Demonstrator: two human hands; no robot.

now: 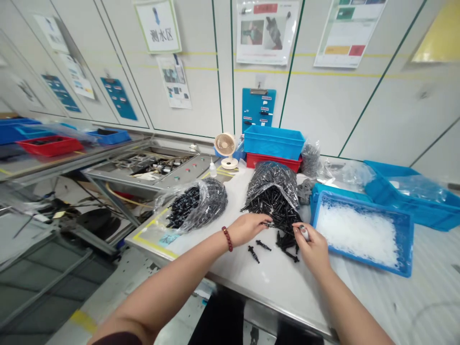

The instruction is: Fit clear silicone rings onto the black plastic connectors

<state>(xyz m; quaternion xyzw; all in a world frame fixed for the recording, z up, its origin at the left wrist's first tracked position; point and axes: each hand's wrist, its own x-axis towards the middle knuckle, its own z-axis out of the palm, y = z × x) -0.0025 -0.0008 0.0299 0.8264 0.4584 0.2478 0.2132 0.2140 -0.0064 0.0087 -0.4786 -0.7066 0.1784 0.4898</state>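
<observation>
Left hand (pixel 251 227): thumb and fingers are pinched narrow on a small black part (pixel 268 224), held above the table (pixel 283 282) in front of the right-hand bag (pixel 271 175). A red beaded bracelet (pixel 227 238) is on the wrist.

Right hand (pixel 312 245): fingers are curled around a pale pen-like item (pixel 304 233). Whether its fingertips also touch the pile (pixel 285 239) beside them cannot be told.

The right-hand bag is clear plastic; its mouth faces the person, and black parts spill from it into the pile. Two loose parts (pixel 253 254) lie apart from the pile, nearer the left hand. A second bag (pixel 212 196) of black pieces lies to the left.

Right of the right hand, a blue tray (pixel 407 239) contains white pieces. Behind the right-hand bag, a blue bin (pixel 273 143) sits on a red bin (pixel 253 160); a fan (pixel 225 144) stands to their left.
</observation>
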